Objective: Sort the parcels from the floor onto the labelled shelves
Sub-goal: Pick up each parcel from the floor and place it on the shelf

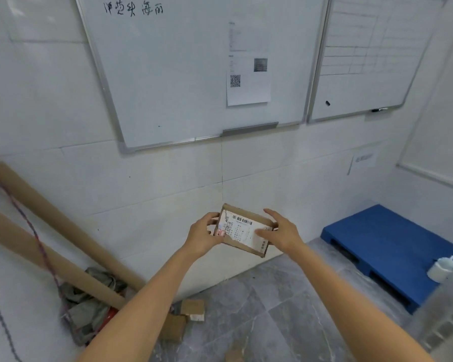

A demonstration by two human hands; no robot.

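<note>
I hold a small flat cardboard parcel (242, 228) in front of me at chest height, its white shipping label with barcodes facing me. My left hand (203, 235) grips its left edge, fingers curled around it. At the parcel's right edge, my right hand (281, 231) has the thumb on the label face and the fingers spread behind. Several more small cardboard parcels (183, 317) lie on the grey floor by the wall, below my left forearm. No shelves are in view.
Two whiteboards (194, 74) hang on the white tiled wall ahead. Long cardboard tubes (50, 220) lean at the left over a heap of cloth and rope (89, 304). A blue plastic pallet (392, 246) with a white bottle (441, 267) lies at the right.
</note>
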